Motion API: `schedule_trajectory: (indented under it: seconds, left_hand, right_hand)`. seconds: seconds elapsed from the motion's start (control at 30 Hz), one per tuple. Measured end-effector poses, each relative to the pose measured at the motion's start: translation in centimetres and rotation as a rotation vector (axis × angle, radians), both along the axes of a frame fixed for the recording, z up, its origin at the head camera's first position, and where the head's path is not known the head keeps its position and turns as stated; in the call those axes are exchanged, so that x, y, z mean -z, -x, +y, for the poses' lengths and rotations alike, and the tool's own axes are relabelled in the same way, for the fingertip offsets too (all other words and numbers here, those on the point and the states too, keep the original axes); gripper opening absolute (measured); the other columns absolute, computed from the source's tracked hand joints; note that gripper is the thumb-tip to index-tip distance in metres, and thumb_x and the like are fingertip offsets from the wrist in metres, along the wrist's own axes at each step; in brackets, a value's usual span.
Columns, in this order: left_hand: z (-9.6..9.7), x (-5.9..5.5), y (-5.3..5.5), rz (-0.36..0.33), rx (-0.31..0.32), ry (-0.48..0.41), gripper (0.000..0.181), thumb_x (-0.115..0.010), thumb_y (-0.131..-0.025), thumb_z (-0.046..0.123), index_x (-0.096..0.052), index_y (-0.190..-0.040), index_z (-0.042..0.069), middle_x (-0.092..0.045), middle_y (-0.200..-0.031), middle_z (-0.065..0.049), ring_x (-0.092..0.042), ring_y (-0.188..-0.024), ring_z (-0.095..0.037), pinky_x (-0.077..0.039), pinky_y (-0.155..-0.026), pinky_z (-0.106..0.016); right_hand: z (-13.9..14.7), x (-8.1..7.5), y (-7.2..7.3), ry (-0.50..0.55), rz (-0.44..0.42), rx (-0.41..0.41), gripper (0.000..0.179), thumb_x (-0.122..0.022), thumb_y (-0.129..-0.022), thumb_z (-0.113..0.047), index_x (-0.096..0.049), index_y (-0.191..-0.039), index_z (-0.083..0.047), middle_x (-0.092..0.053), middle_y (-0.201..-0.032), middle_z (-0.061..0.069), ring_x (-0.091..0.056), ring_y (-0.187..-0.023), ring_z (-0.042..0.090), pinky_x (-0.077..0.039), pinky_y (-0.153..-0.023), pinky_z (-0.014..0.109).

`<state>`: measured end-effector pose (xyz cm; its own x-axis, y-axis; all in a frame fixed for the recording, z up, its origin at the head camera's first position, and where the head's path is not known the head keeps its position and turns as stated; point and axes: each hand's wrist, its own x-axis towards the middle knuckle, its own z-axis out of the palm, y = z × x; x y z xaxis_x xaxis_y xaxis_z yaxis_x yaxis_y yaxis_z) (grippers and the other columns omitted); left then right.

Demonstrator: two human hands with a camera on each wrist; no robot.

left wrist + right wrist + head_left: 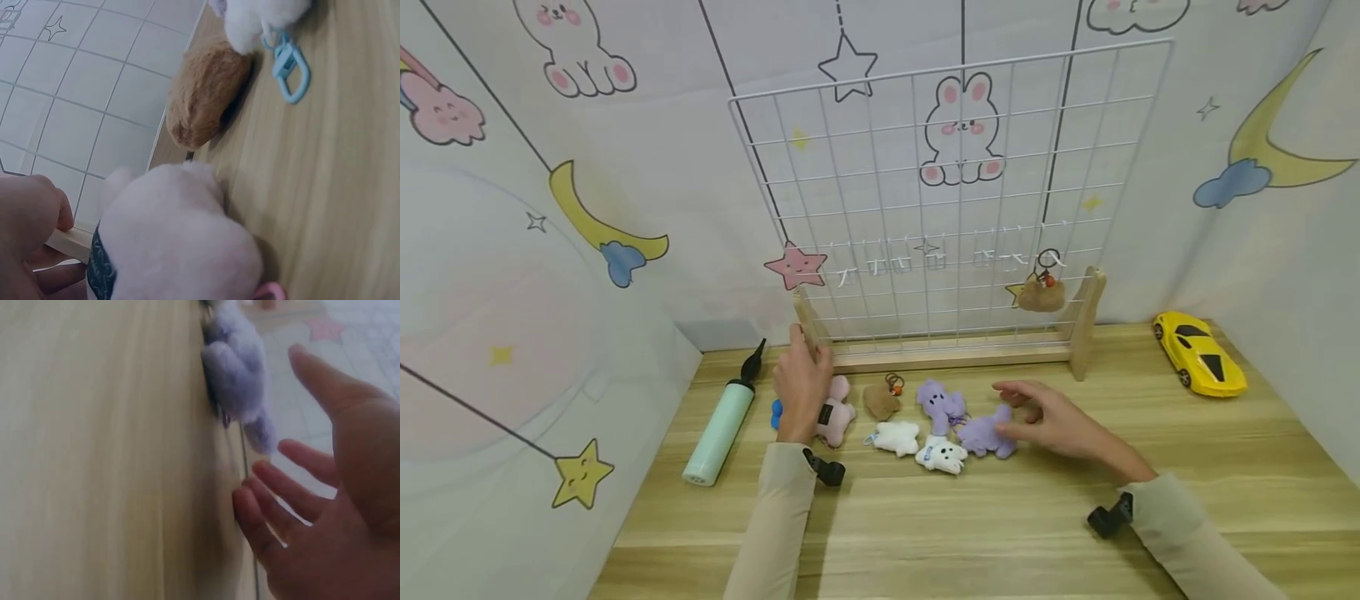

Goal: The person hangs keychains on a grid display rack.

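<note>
A furry purple plush charm (983,437) lies on the pale wood-grain table (925,533), just beside the right hand (1056,421), whose thumb and fingers spread wide, holding nothing. Next to it lies a small white plush with a face (942,455). The left hand (803,383) grips the light wooden upright (806,310) of a white wire-grid rack (951,355), where a brown plush charm (1041,295) hangs near the right side. Farther right sits a yellow toy car (1201,354).
</note>
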<state>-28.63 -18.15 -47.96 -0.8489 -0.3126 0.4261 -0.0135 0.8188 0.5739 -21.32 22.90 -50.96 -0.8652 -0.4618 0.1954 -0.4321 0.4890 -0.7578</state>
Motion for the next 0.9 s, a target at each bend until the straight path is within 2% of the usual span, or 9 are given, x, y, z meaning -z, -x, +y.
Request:
schedule_trajectory:
  seconds: [0.2,0.3,0.4,0.47,0.6,0.67,0.77,0.9]
  left_hand:
    - [-0.1,0.0,-0.1,0.002,-0.008,0.022,0.028,-0.064,-0.107,0.022,-0.055,-0.129,0.008,-0.075,-0.094,-0.029,-0.073,-0.081,-0.055,-0.054,-0.066,-0.064]
    - [-0.1,0.0,-0.1,0.0,-0.006,0.037,0.029,-0.065,-0.108,0.022,-0.055,-0.131,0.006,-0.075,-0.096,-0.03,-0.074,-0.081,-0.055,-0.056,-0.067,-0.064]
    - [0.1,0.0,0.0,-0.003,-0.003,0.043,0.029,-0.065,-0.109,0.022,-0.055,-0.132,0.006,-0.076,-0.099,-0.031,-0.074,-0.082,-0.055,-0.057,-0.069,-0.064]
    - [0.1,0.1,0.1,-0.004,0.0,0.046,0.029,-0.064,-0.109,0.022,-0.056,-0.131,0.005,-0.076,-0.099,-0.031,-0.074,-0.082,-0.055,-0.058,-0.07,-0.064]
    - [0.1,0.1,0.1,0.0,0.003,0.043,0.029,-0.065,-0.109,0.023,-0.055,-0.13,0.005,-0.076,-0.097,-0.03,-0.074,-0.08,-0.054,-0.057,-0.068,-0.063]
    - [0.0,0.2,0.1,0.006,0.006,0.04,0.03,-0.065,-0.108,0.023,-0.056,-0.13,0.006,-0.075,-0.095,-0.029,-0.073,-0.078,-0.054,-0.056,-0.066,-0.063]
    - [-0.1,0.3,-0.1,0.013,0.018,0.026,0.032,-0.065,-0.108,0.027,-0.057,-0.132,0.007,-0.075,-0.091,-0.027,-0.072,-0.075,-0.052,-0.055,-0.063,-0.062]
    - [-0.3,0.5,-0.3,0.008,0.034,0.003,0.043,-0.063,-0.109,0.037,-0.059,-0.141,0.009,-0.077,-0.095,-0.026,-0.075,-0.077,-0.048,-0.056,-0.064,-0.06]
  right_hand:
    - [-2.6,-0.8,-0.4,-0.094,0.168,0.009,0.037,-0.087,-0.093,-0.034,-0.08,-0.124,-0.015,-0.076,-0.127,-0.002,-0.071,-0.119,0.022,-0.058,-0.101,0.048]
    - [-3.3,-0.9,-0.7,-0.181,0.206,-0.015,0.034,-0.086,-0.094,-0.041,-0.082,-0.123,-0.024,-0.077,-0.123,-0.008,-0.071,-0.117,0.019,-0.057,-0.101,0.05]
    - [-3.3,-0.8,-1.0,-0.25,0.229,-0.033,0.031,-0.086,-0.094,-0.039,-0.082,-0.123,-0.028,-0.077,-0.121,-0.011,-0.071,-0.116,0.017,-0.055,-0.1,0.048]
    - [-3.0,-0.9,-1.0,-0.264,0.247,-0.04,0.024,-0.085,-0.094,-0.027,-0.083,-0.118,-0.027,-0.077,-0.118,-0.012,-0.071,-0.116,0.017,-0.055,-0.101,0.049]
    - [-2.4,-1.2,-1.0,-0.298,0.272,-0.009,0.024,-0.083,-0.09,-0.013,-0.078,-0.107,-0.029,-0.076,-0.115,-0.013,-0.071,-0.115,0.017,-0.052,-0.104,0.054]
    - [-2.3,-1.2,-0.9,-0.317,0.273,0.016,0.021,-0.084,-0.091,-0.015,-0.075,-0.103,-0.029,-0.075,-0.111,-0.013,-0.071,-0.11,0.015,-0.051,-0.103,0.055]
    - [-2.3,-1.1,-0.9,-0.337,0.264,0.047,0.018,-0.087,-0.091,-0.028,-0.074,-0.104,-0.027,-0.074,-0.11,-0.01,-0.069,-0.107,0.015,-0.051,-0.1,0.054]
    - [-1.7,-1.5,-0.7,-0.334,0.265,0.06,0.034,-0.089,-0.09,-0.034,-0.076,-0.118,-0.019,-0.074,-0.125,0.001,-0.068,-0.119,0.027,-0.051,-0.102,0.058]
